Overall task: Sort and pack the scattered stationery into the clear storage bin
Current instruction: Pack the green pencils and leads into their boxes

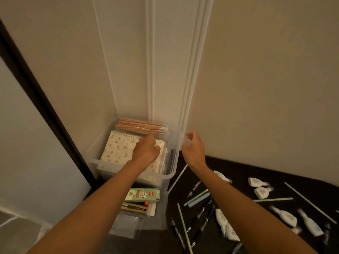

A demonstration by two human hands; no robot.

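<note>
The clear storage bin (171, 176) stands on the dark table against the wall. Inside lie a spiral notebook with a patterned cream cover (117, 148) and, at the far end, a bundle of wooden pencils (141, 126). My left hand (146, 152) reaches into the bin above the notebook, its forefinger stretched toward the pencils, and holds nothing I can see. Just outside the bin's right wall hovers my right hand (194, 151), fingers spread and empty. Scattered on the table to the right are white correction tapes (255, 182), black pens (200, 214) and thin green sticks (273, 199).
In front of the bin lie a green box with a panda picture (142, 194), a flat pack of pens (135, 207) and a clear plastic tray (124, 225). The cream wall rises directly behind the bin. A dark frame edge (45, 110) runs along the left.
</note>
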